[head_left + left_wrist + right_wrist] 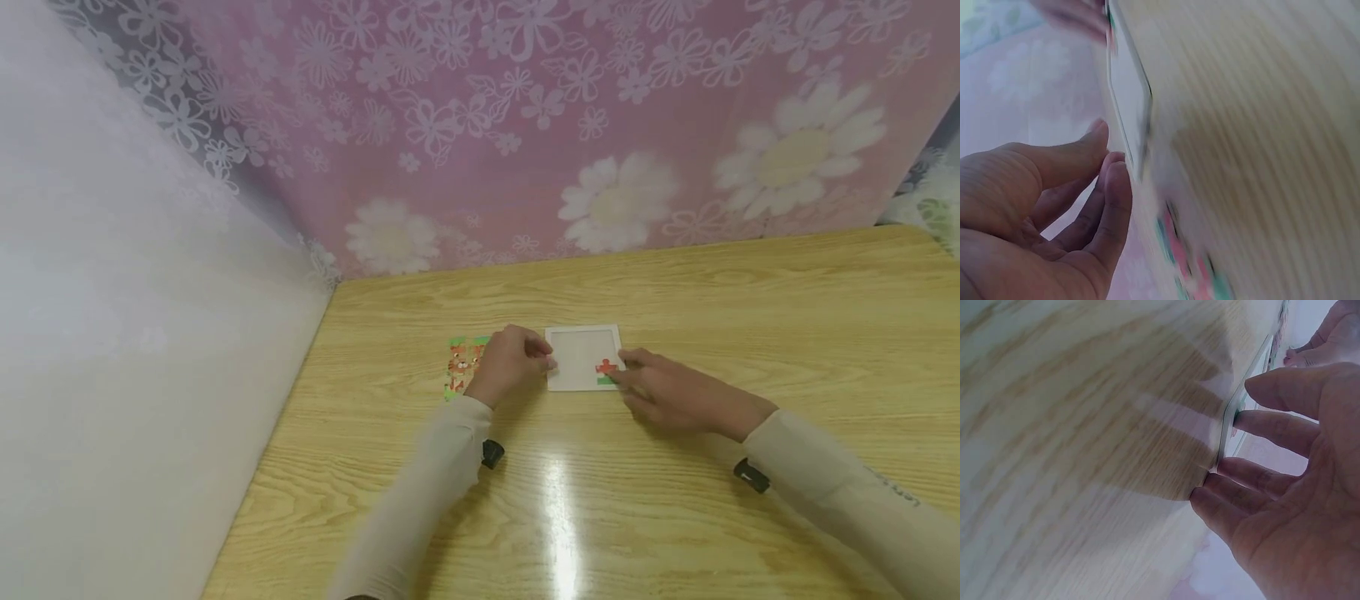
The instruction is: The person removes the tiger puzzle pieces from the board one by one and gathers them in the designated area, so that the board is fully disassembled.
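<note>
A shallow white puzzle tray (581,387) lies on the wooden table between the two hands. One red and green jigsaw piece (606,367) sits in its lower right corner. My left hand (512,360) pinches the tray's left edge, thumb and fingertips close together; the left wrist view shows this hand (1066,206) from the side. At the tray's right side, my right hand (671,393) reaches in with extended fingers, one fingertip touching the piece. In the right wrist view the other fingers of this hand (1291,481) rest along the tray's edge and the table.
Partly hidden behind the left hand, several jigsaw pieces (459,367) with red animal and green parts lie on the table (645,517). A white wall (150,333) borders the table at left. A pink flowered covering (480,150) stands along its far edge.
</note>
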The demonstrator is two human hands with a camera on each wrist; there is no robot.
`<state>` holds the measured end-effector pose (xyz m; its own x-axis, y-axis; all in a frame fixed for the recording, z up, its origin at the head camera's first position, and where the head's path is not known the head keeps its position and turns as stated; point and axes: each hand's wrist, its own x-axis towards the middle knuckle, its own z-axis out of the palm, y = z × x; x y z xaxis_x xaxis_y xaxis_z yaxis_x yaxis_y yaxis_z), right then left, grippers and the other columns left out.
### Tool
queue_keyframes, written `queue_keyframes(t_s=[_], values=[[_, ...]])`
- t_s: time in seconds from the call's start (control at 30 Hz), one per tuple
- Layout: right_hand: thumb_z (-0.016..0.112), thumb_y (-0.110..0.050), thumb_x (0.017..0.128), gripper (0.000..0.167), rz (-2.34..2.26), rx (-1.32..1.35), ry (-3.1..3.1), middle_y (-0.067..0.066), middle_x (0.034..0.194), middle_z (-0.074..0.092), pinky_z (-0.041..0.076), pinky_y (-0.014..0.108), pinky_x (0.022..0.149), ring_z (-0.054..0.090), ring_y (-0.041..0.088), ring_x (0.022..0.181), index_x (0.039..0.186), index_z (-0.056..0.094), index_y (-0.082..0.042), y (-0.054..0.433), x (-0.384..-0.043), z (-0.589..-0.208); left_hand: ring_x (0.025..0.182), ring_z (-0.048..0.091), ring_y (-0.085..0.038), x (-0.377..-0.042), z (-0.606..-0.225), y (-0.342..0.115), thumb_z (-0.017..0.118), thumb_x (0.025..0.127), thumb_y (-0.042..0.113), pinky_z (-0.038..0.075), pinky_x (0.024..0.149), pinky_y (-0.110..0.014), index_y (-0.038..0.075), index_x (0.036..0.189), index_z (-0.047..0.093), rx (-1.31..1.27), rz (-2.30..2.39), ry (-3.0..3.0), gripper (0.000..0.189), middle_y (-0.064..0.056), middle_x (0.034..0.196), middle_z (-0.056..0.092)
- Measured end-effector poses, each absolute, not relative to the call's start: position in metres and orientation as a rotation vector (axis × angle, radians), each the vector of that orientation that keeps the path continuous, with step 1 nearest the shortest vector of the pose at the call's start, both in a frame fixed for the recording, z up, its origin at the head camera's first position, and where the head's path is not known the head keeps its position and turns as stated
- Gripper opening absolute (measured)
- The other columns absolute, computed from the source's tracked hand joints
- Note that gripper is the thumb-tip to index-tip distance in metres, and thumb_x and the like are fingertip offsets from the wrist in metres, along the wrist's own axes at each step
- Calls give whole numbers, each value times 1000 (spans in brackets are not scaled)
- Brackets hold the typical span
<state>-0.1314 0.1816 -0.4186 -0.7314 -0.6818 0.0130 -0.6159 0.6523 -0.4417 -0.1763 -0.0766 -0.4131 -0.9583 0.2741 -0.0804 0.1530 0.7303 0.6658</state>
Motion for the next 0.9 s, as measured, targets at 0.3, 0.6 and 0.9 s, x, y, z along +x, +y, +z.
queue_keyframes(t_s=[0.3,0.6,0.9], values=[[61,-8,101,35,-704,-1058,2693,41,142,43,50,60,93,47,55,128,132,63,7,186,-134,-421,81,62,-6,-172,-419,-31,85,85,20,51,71,-20,8,104,78,450,978,2662,24,3,91,71],[62,-9,101,36,-752,-1056,2676,40,144,42,48,62,95,43,54,133,134,62,5,186,-133,-423,75,59,-4,-174,-428,-16,86,84,17,48,67,-18,10,98,78,465,970,2670,17,7,84,67],[63,-8,100,37,-792,-1050,2666,38,144,45,43,64,101,46,54,132,130,61,13,191,-133,-424,83,58,-5,-173,-426,-15,87,83,19,47,76,-21,12,96,77,489,927,2722,17,4,93,69]])
